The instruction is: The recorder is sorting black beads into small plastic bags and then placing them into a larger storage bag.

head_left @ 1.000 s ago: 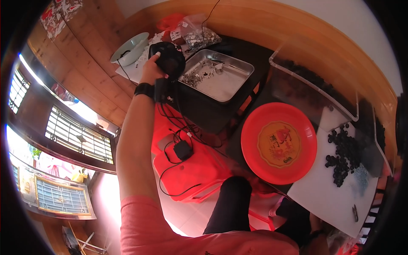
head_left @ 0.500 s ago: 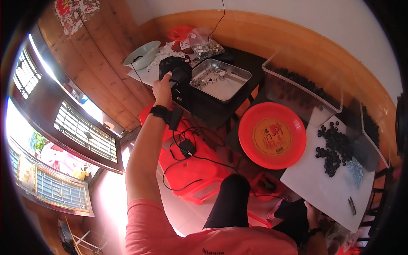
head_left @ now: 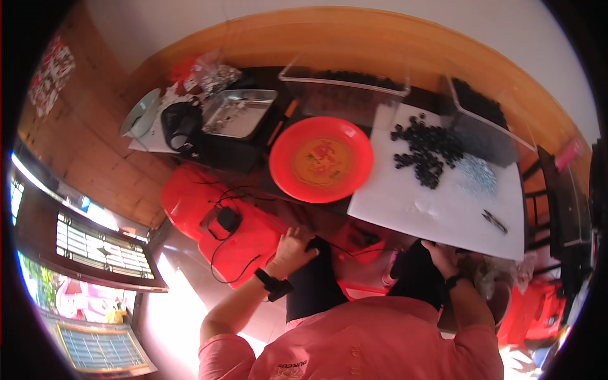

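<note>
My left hand [head_left: 294,250] is above my left knee, beside the red plastic stool [head_left: 237,244]; its fingers are apart and nothing is in them. My right hand [head_left: 442,258] rests on my right thigh at the front edge of the white board [head_left: 437,218], fingers loosely stretched and partly hidden. Small black round parts [head_left: 427,149] lie heaped on the board, with a pile of small pale blue pieces [head_left: 476,172] beside them. A pair of thread snips [head_left: 494,221] lies closer to me. Left of the board sits a red round plate [head_left: 278,161].
Clear bins [head_left: 345,95] of black parts stand behind the plate and board. At the far left are a metal tray [head_left: 256,130], a black device [head_left: 180,123], a pale green bowl [head_left: 142,114] and a bag of metal pieces [head_left: 218,76]. A black adapter [head_left: 228,219] with loose cables lies on the stool.
My left hand has come away from the black device and drawn back to above my left knee. My right hand stays by my right thigh. The whole view has shifted toward the right.
</note>
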